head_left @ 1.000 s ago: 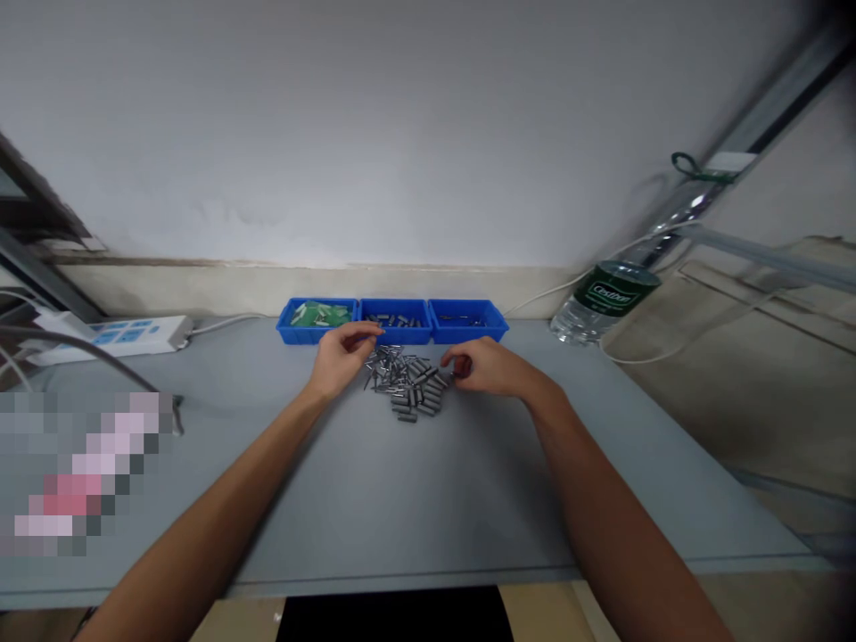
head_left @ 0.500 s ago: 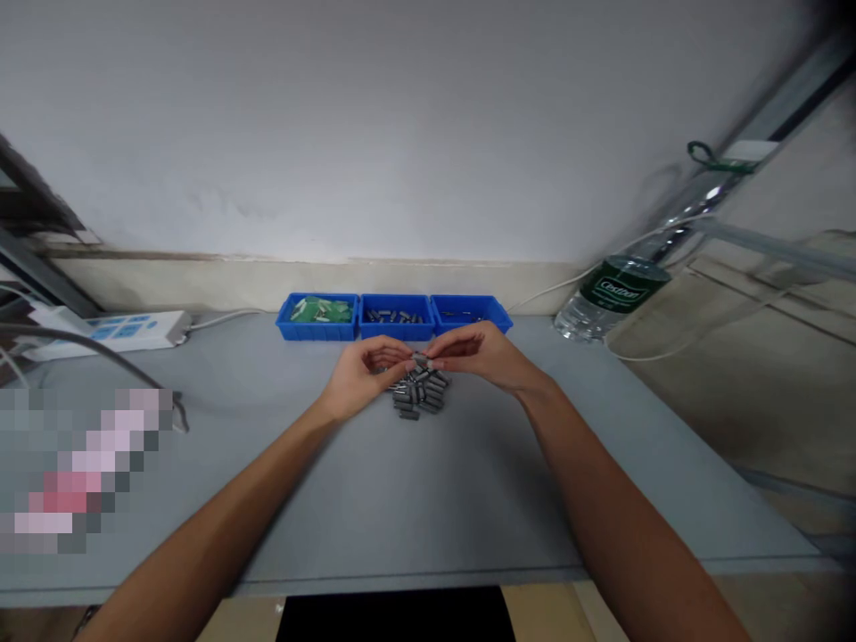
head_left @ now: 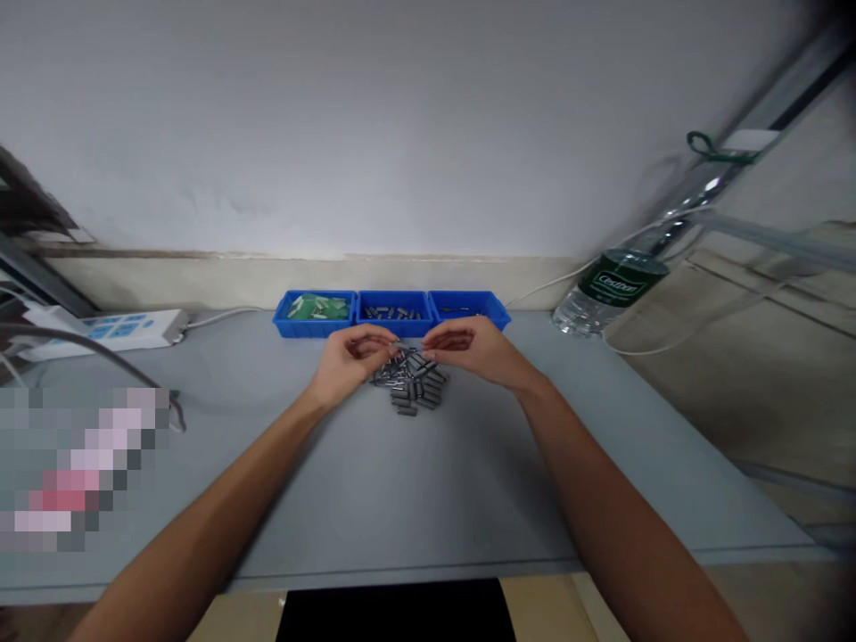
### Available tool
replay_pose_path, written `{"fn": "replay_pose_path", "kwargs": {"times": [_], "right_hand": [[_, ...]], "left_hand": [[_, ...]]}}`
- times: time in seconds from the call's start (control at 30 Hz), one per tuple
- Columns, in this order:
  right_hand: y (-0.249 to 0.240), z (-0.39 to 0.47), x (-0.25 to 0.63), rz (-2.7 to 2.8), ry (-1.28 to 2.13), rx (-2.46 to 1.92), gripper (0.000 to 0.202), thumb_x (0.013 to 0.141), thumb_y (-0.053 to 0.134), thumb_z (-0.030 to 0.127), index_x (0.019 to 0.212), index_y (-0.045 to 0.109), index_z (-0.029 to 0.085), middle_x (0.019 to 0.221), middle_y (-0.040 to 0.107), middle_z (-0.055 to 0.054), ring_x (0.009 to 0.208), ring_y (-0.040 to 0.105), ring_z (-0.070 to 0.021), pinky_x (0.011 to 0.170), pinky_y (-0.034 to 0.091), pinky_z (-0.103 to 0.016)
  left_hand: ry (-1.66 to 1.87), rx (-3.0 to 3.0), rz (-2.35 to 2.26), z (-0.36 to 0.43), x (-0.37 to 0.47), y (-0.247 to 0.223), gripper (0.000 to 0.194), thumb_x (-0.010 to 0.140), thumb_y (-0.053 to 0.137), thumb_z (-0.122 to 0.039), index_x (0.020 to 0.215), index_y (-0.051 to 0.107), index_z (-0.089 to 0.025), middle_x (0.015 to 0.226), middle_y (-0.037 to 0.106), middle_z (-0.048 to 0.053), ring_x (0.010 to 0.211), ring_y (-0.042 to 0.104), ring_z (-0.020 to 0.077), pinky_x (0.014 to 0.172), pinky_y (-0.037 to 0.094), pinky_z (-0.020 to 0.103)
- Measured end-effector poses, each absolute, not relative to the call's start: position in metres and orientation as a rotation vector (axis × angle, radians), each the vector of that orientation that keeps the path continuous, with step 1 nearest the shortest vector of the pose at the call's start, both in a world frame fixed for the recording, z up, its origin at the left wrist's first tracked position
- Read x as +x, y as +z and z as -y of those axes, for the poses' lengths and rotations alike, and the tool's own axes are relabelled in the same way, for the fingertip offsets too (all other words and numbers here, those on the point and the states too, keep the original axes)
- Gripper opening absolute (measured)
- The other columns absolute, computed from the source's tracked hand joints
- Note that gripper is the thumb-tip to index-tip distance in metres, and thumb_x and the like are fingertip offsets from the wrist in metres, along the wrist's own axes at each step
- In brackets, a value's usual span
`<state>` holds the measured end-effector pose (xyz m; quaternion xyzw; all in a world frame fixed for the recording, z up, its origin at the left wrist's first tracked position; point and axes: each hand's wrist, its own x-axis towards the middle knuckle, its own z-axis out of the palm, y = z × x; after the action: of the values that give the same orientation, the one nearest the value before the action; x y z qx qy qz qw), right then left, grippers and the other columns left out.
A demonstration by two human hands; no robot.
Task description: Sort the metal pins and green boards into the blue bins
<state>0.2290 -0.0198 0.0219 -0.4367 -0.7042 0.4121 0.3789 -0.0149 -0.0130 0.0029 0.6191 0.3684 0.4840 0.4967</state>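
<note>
A pile of small grey metal cylinders (head_left: 418,390) lies on the table, with thinner shiny pieces at its left side. Over the pile's left edge, my left hand (head_left: 349,364) has thumb and fingers closed in a pinch. Opposite it, my right hand (head_left: 473,350) pinches above the pile's right side. A thin metallic glint shows between the two sets of fingertips, too small to name. The hands are slightly apart, and their fingertips partly hide the back of the pile.
Three blue bins stand along the wall: one with green and white pieces (head_left: 314,328), one with metal cylinders (head_left: 394,326), one with thin dark parts (head_left: 500,314). A white power strip (head_left: 160,328) is left, a large water bottle (head_left: 612,290) right. A pixelated patch covers the left table.
My hands have drawn apart from each other, the left one moving left and slightly away. More of the pile's back, with the thin shiny pieces, is now visible.
</note>
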Motion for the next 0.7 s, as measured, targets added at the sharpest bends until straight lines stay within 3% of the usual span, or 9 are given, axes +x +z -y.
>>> {"fn": "replay_pose_path", "kwargs": {"times": [0.1, 0.27, 0.4, 0.53, 0.7], "right_hand": [[0.022, 0.018, 0.238, 1.966, 0.793, -1.365, 0.02, 0.072, 0.083, 0.026, 0.091, 0.08, 0.02, 0.082, 0.078, -0.005, 0.077, 0.073, -0.022, 0.074, 0.058, -0.034], [0.018, 0.017, 0.242, 2.141, 0.734, -1.572, 0.018, 0.073, 0.078, 0.018, 0.091, 0.078, 0.02, 0.075, 0.077, -0.002, 0.072, 0.073, -0.0201, 0.066, 0.052, -0.029], [0.014, 0.016, 0.242, 2.183, 0.687, -1.623, 0.022, 0.072, 0.076, 0.014, 0.093, 0.079, 0.019, 0.076, 0.078, -0.003, 0.073, 0.074, -0.02, 0.066, 0.051, -0.027], [0.014, 0.014, 0.245, 2.146, 0.689, -1.604, 0.025, 0.068, 0.079, 0.015, 0.092, 0.081, 0.018, 0.073, 0.077, -0.003, 0.071, 0.072, -0.0207, 0.065, 0.052, -0.029], [0.017, 0.015, 0.242, 1.869, 1.101, -1.22, 0.023, 0.073, 0.085, 0.036, 0.09, 0.083, 0.02, 0.085, 0.08, -0.006, 0.081, 0.075, -0.0223, 0.075, 0.059, -0.034]], "left_hand": [[1.309, 1.451, -0.996, -0.004, -0.017, -0.003, 0.026, 0.075, 0.084, -0.03, 0.095, 0.078, -0.015, 0.091, 0.081, 0.009, 0.091, 0.078, 0.0243, 0.089, 0.064, 0.038], [1.415, 1.454, -0.93, -0.018, -0.021, -0.009, 0.044, 0.077, 0.082, -0.029, 0.117, 0.075, -0.014, 0.128, 0.075, 0.014, 0.119, 0.072, 0.0278, 0.11, 0.056, 0.045], [1.395, 1.594, -0.987, -0.011, -0.026, -0.008, 0.022, 0.082, 0.076, -0.031, 0.098, 0.081, -0.017, 0.107, 0.081, 0.01, 0.105, 0.075, 0.0263, 0.103, 0.058, 0.045], [1.348, 1.652, -1.021, -0.002, -0.028, -0.006, 0.017, 0.083, 0.073, -0.032, 0.09, 0.081, -0.018, 0.096, 0.081, 0.008, 0.093, 0.075, 0.0238, 0.093, 0.061, 0.041], [1.244, 1.636, -0.913, 0.009, -0.02, -0.003, 0.019, 0.083, 0.076, -0.031, 0.096, 0.078, -0.017, 0.096, 0.08, 0.009, 0.091, 0.075, 0.0213, 0.09, 0.061, 0.038]]}}
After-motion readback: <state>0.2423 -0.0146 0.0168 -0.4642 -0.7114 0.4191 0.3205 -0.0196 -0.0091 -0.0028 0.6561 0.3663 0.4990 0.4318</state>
